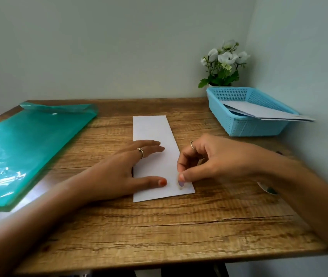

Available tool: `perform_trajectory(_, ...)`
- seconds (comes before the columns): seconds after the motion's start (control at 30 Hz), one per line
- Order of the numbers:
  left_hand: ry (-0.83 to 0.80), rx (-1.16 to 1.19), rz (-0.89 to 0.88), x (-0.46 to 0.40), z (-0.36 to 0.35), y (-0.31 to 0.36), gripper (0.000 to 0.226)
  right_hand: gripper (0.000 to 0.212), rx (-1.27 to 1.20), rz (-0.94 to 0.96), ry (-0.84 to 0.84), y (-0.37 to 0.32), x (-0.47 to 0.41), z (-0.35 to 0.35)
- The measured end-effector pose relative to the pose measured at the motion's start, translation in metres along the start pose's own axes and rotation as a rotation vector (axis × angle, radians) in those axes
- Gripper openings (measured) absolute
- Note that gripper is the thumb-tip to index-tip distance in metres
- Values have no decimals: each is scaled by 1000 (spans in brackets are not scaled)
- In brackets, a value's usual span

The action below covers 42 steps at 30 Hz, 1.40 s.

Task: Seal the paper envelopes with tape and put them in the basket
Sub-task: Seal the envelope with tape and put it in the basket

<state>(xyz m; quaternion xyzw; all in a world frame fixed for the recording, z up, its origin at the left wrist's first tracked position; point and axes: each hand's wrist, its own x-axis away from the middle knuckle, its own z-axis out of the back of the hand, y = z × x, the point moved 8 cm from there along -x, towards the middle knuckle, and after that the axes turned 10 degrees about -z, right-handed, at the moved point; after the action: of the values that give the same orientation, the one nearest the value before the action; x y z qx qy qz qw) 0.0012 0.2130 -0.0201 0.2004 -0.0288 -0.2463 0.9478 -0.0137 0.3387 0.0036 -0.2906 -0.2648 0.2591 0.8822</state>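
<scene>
White paper envelope (155, 140) is pinned flat by the open left hand (119, 172); clear tape (181, 186) is pinched at its right edge by the right hand (209, 160). Bare wooden table (159, 232) lies nearer.

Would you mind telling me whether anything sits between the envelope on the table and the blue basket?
Nothing visible: bare table lies between the envelope and the basket, whose open top already holds other envelopes.
</scene>
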Motion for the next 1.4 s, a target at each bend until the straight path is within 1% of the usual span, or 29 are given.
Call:
perform_trajectory(0.13, 40, -17, -35, -1, 1, -2, 76, 2, 40, 8, -4, -1, -4, -1)
perform_trajectory(0.5, 39, -20, -60, -3, 0, -5, 75, 8, 58, -5, 25, 3, -10, 0)
perform_trajectory(0.93, 53, -10, -111, -4, 1, -5, 71, 9, 56, 59, -13, -1, -7, 0)
perform_trajectory(1.13, 50, -14, -98, -3, 0, -5, 72, 10, 113, 49, -19, 0, -8, -2)
perform_trajectory(1.4, 57, -5, -81, -4, 1, -6, 72, 12, 167, 43, 12, 1, -10, -6)
